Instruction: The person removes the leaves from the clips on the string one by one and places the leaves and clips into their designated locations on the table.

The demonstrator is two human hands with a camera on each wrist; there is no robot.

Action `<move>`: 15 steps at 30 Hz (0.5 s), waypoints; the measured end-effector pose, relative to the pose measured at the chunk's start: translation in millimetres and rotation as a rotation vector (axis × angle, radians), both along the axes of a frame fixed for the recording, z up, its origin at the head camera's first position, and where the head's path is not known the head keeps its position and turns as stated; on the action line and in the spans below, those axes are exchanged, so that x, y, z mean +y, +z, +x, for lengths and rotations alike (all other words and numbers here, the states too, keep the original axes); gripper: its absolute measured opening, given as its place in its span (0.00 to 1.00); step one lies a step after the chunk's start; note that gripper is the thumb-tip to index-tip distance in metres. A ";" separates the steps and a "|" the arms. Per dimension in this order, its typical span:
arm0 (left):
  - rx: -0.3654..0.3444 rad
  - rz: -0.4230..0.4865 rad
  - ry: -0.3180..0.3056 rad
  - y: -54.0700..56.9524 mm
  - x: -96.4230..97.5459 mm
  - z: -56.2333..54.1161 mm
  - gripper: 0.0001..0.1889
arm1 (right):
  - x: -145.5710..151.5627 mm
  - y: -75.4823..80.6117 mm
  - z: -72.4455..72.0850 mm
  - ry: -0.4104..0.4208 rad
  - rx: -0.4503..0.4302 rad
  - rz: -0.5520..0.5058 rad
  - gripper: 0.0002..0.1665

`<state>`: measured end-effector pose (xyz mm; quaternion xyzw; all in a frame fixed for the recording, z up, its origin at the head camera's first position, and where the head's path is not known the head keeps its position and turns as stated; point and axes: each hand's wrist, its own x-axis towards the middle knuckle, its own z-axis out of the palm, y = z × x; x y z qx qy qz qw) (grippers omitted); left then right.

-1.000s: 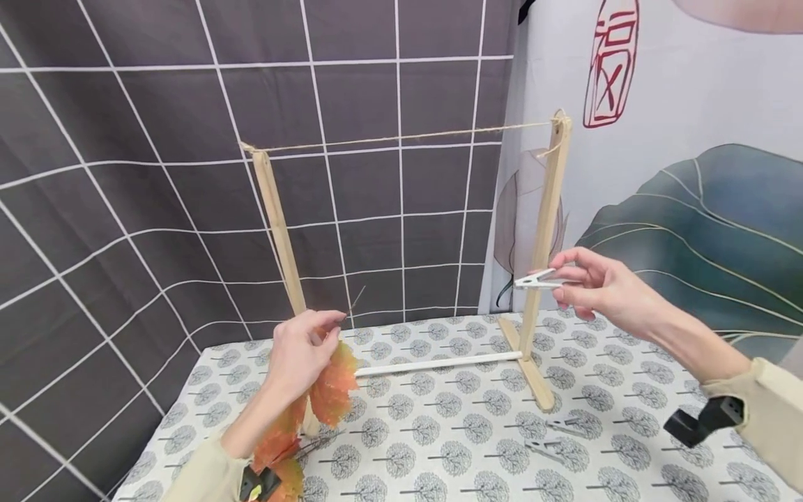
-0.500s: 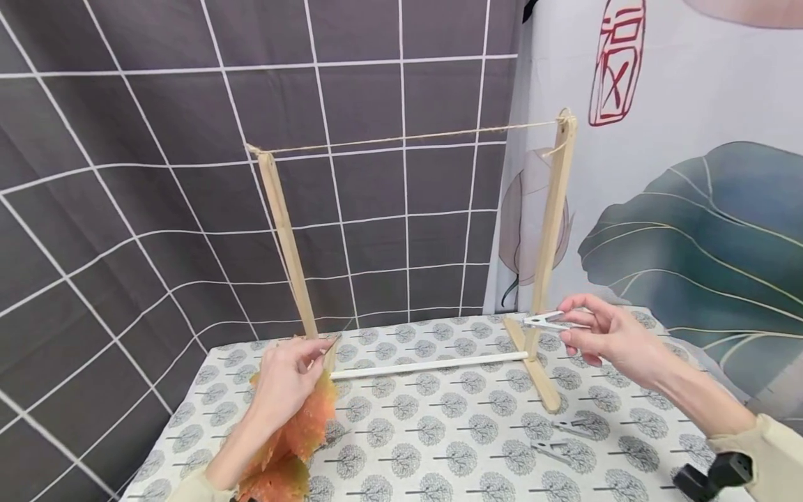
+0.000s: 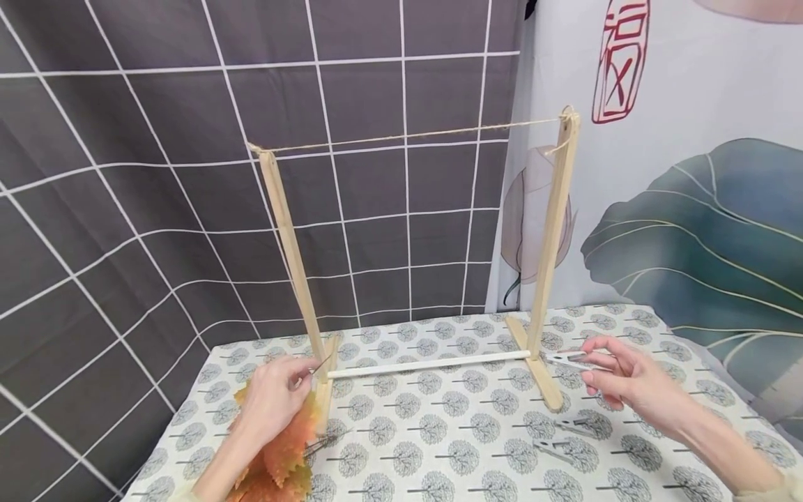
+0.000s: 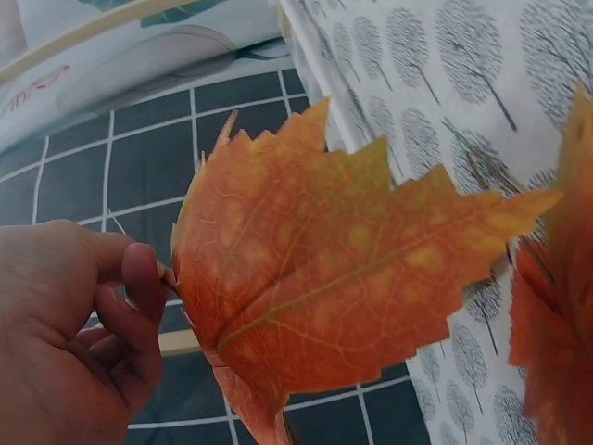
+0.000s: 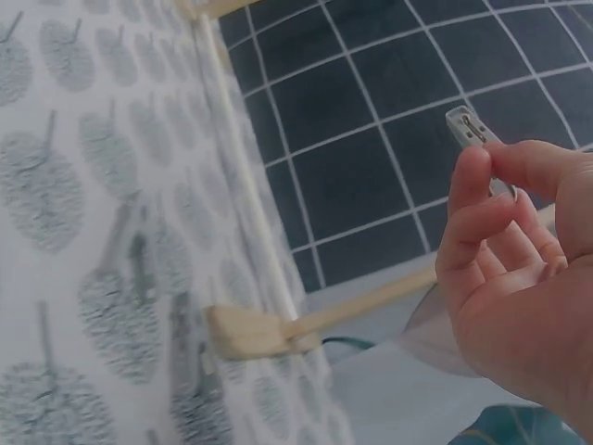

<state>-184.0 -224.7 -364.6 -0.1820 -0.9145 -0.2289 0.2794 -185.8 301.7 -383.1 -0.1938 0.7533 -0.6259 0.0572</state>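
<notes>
My left hand [image 3: 276, 394] pinches the thin stem of an orange maple leaf [image 4: 315, 260] between thumb and forefinger, beside the foot of the left wooden post [image 3: 291, 244]. In the left wrist view the leaf spreads out broad and toothed, with yellowish patches. More orange leaves [image 4: 565, 278] lie below it on the table, partly behind my hand and arm in the head view. At the right, my right hand [image 3: 640, 380] pinches a pale clothespin [image 3: 564, 360] by its handle end, its tip pointing left, near the base of the right post [image 3: 552, 237].
Twine [image 3: 408, 136] runs between the tops of the two posts, and a white rod [image 3: 429, 364] joins their feet. Two more clothespins [image 3: 553, 450] lie on the tree-print tablecloth [image 3: 464, 418], in front of the right foot. A dark checked curtain [image 3: 376, 244] hangs behind.
Both hands have come down toward the table, the left also moving leftward with the leaf, the right moving slightly rightward with the clothespin. The grips look the same.
</notes>
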 end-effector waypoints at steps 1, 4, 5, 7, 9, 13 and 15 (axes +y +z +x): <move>-0.003 -0.008 0.004 -1.3 -1.2 0.2 0.16 | 1.9 -3.5 1.5 0.006 0.000 -0.008 0.21; -0.005 -0.034 0.012 -5.3 -4.5 0.9 0.16 | 8.4 -12.5 5.7 0.017 -0.020 -0.040 0.22; -0.006 -0.041 0.014 -6.7 -5.4 1.3 0.16 | 10.7 -15.4 7.0 0.026 -0.032 -0.059 0.23; -0.005 -0.057 0.018 -9.7 -6.9 2.3 0.16 | 15.3 -21.2 9.8 0.038 -0.060 -0.095 0.23; 0.002 -0.071 0.018 -13.0 -7.5 2.9 0.16 | 20.1 -27.1 13.2 0.041 -0.089 -0.117 0.23; 0.010 -0.085 0.015 -19.2 -8.8 2.7 0.16 | 28.6 -40.7 19.6 0.019 -0.134 -0.117 0.24; 0.007 -0.087 0.011 -21.7 -9.6 2.4 0.16 | 32.4 -47.3 22.2 0.016 -0.164 -0.112 0.24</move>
